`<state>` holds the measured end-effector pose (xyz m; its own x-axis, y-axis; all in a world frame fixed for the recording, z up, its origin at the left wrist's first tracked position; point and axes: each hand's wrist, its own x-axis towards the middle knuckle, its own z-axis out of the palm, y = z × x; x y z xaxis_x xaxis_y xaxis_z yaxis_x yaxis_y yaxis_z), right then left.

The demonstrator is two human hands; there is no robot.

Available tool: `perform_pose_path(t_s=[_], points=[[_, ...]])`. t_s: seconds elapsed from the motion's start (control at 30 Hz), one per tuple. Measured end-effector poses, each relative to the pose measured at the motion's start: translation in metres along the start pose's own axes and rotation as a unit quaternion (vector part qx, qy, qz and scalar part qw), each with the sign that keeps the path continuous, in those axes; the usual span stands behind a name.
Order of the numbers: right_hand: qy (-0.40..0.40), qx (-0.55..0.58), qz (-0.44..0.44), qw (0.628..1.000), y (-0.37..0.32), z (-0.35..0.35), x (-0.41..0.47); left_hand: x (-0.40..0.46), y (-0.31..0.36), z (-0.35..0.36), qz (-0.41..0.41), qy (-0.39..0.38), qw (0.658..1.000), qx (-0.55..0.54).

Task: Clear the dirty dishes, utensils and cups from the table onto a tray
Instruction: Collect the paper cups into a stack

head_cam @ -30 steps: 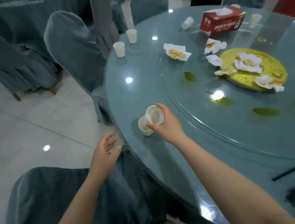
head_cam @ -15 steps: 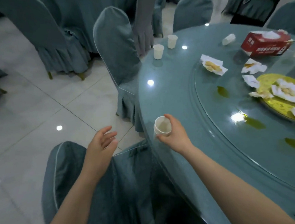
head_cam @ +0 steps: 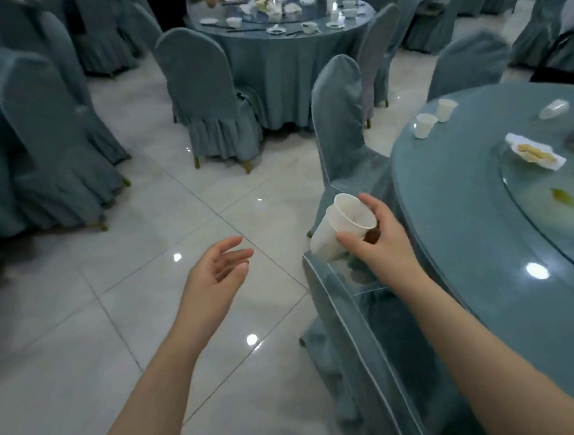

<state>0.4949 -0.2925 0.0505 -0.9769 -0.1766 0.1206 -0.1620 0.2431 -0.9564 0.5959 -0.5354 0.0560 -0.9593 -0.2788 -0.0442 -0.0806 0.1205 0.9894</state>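
Note:
My right hand (head_cam: 380, 244) grips two stacked white paper cups (head_cam: 343, 228), tilted with the mouths up and to the right, held off the left edge of the round blue table (head_cam: 459, 238) above a chair back. My left hand (head_cam: 215, 278) is open over the floor, palm up, holding nothing. Two more white cups (head_cam: 434, 119) stand upright at the table's far left edge. A clear cup (head_cam: 553, 108) lies on its side further right. A napkin with food scraps (head_cam: 535, 156) rests by the glass turntable (head_cam: 559, 202). No tray is in view.
A blue covered chair (head_cam: 360, 331) stands right under my right arm, another (head_cam: 339, 117) beyond it. More covered chairs stand on the tiled floor (head_cam: 97, 318). A far table (head_cam: 282, 42) carries several dishes, with a person's hand reaching over it.
My right hand has lifted the stacked cups off the table and carried them left past its edge. My view has swung left toward the floor and far table.

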Motion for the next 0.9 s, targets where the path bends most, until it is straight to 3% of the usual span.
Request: perform_pose_path(t_s=[0.17, 0.43, 0.7, 0.9], points=[[-0.097, -0.017, 0.004, 0.995, -0.028, 0.075, 0.015, 0.014, -0.003, -0.051, 0.001, 0.019, 1.0, -0.011], [-0.126, -0.021, 0.032, 0.991, -0.025, 0.135, 0.071, 0.08, -0.022, -0.084, -0.01, 0.001, 1.0, 0.002], [-0.15, -0.02, 0.047, 0.987, 0.004, 0.172, 0.208, 0.248, -0.028, -0.069, -0.013, -0.133, 0.982, 0.133], [-0.12, 0.004, 0.072, 0.99, 0.018, 0.16, 0.307, 0.376, -0.013, -0.039, 0.001, -0.139, 0.974, 0.179]])
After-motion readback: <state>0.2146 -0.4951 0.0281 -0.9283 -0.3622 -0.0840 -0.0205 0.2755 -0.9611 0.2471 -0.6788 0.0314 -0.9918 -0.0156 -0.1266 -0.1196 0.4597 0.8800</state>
